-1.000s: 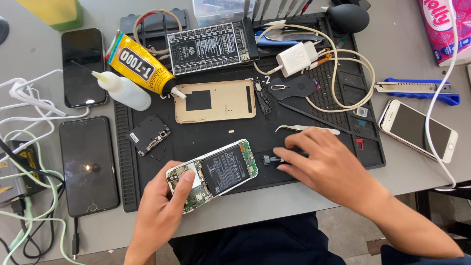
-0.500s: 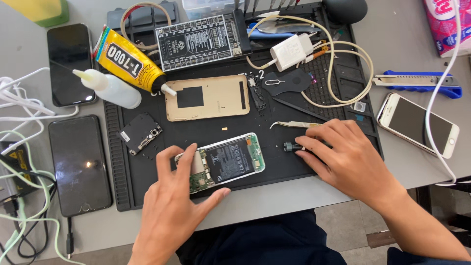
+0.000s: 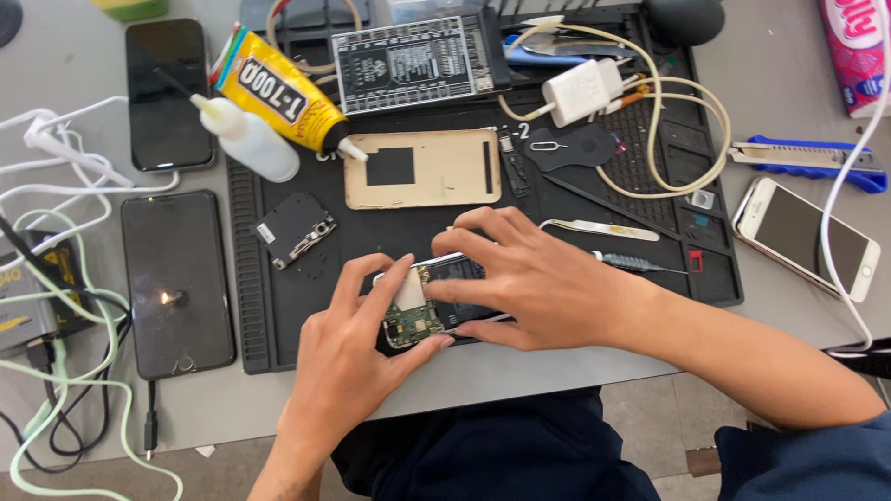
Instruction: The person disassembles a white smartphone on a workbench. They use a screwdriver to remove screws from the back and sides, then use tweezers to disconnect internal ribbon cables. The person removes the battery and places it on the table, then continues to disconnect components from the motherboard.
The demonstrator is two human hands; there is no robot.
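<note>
At the mat's near edge: an opened phone (image 3: 436,301) lies back-up, circuit board showing, under both hands.
Left hand (image 3: 348,357): its grip pinches the phone's left end, thumb at the near edge, forefinger laid over the top corner.
Right hand (image 3: 534,283): fingers curl over the phone's right half; whether they press or pinch cannot be told from above.
Hidden part: most of the phone's right side is covered by the right hand, so only the green board and a strip of dark battery show.
Black work mat (image 3: 278,343): carries the phone; its far edge is crowded and partly out of frame.
Gold back cover (image 3: 445,169): flat on the mat, beyond the hands, well apart from the phone.
Small black module (image 3: 294,229): left of the cover, details too small to read.
Tweezers (image 3: 603,228): just beyond the right hand's knuckles; a thin screwdriver (image 3: 640,264) near them, its handle end hidden by the wrist.
Yellow glue tube (image 3: 278,93): tilted, nozzle toward the cover; a white squeeze bottle (image 3: 246,139) beside it.
White charger (image 3: 580,91): with cream cable looped on the mat's right.
Tabletop (image 3: 789,121): two dark phones (image 3: 176,278) at left, a white phone (image 3: 806,237) and blue cutter (image 3: 807,160) at right.
Top edge: a round black object and a pink pack are cut off.
</note>
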